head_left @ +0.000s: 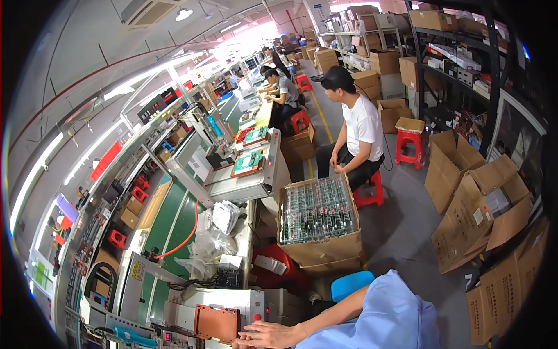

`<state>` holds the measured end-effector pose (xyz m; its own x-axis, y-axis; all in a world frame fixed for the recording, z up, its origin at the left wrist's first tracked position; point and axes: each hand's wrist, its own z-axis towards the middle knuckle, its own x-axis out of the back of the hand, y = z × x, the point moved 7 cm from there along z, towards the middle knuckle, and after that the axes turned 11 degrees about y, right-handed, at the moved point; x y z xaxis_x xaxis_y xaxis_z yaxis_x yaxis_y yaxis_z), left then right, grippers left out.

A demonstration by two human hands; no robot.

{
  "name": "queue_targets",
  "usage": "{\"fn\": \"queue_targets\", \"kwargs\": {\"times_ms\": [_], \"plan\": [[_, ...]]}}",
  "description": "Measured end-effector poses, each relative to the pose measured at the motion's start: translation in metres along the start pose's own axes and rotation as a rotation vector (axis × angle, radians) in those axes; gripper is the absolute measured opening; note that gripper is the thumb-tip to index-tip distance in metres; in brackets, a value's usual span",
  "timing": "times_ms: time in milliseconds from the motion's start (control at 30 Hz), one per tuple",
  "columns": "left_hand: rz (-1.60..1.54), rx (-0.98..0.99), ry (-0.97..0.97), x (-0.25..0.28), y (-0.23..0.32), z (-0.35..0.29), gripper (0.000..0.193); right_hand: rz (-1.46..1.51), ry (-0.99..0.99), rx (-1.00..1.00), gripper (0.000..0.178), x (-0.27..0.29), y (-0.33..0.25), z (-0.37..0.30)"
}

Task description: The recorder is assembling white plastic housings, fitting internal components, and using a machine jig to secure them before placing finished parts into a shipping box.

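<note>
**Seeing right hand [268, 335] at brown tray [216, 323], low in view**

Can place tray at the front of near white machine [232, 299], just left of the fingertips. Looks set there for easy one-arm reach. Can't tell touching from hovering, nor whether grip is clasping anything: loosely stretched fingers, partly lost at bottom edge. Can't see left hand.

Note red button [257, 317] right by the knuckles, probably easy to bump.

Beyond the forearm, see open carton [322, 251] packed with boards [317, 212] in tight rows, probably to save space and limit scuffing. Blocks most of the gap between desk [244, 247] and seated co-worker [359, 125]. Also crowding that gap: blue plastic piece [351, 285], maybe a stool.

Watch clear bags [203, 249] heaped on desk near red hose [183, 247]; could snag.
</note>
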<state>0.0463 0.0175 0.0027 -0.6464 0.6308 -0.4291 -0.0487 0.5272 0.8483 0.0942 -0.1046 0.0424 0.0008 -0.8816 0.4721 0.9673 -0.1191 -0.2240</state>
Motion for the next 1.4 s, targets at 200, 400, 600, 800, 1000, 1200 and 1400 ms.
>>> {"fn": "queue_targets", "kwargs": {"times_ms": [200,400,600,800,1000,1200,1400], "plan": [[0.114,-0.101,0.121,-0.020,0.018,-0.027,0.025,-0.055,-0.045,0.003,0.057,-0.006,0.000,-0.003],[-0.007,-0.166,0.175,-0.011,0.020,-0.021,0.021,0.074,-0.095,0.049,0.047,0.026,0.012,0.038],[0.057,-0.283,0.220,-0.010,0.043,-0.041,0.018,0.189,-0.222,0.069,0.049,0.009,0.001,0.045],[0.033,-0.273,0.331,0.017,0.030,-0.047,0.020,0.332,-0.334,-0.003,0.048,-0.017,-0.010,0.030],[0.035,-0.280,0.371,0.019,0.021,-0.047,0.020,0.331,-0.376,-0.026,0.050,-0.025,-0.007,0.027],[0.115,-0.319,0.429,0.028,0.016,-0.046,0.021,0.184,-0.405,0.107,0.051,-0.032,-0.004,0.030],[0.228,-0.243,0.433,0.036,0.011,-0.044,0.019,0.157,-0.457,0.211,0.057,-0.036,0.000,0.036]]}}
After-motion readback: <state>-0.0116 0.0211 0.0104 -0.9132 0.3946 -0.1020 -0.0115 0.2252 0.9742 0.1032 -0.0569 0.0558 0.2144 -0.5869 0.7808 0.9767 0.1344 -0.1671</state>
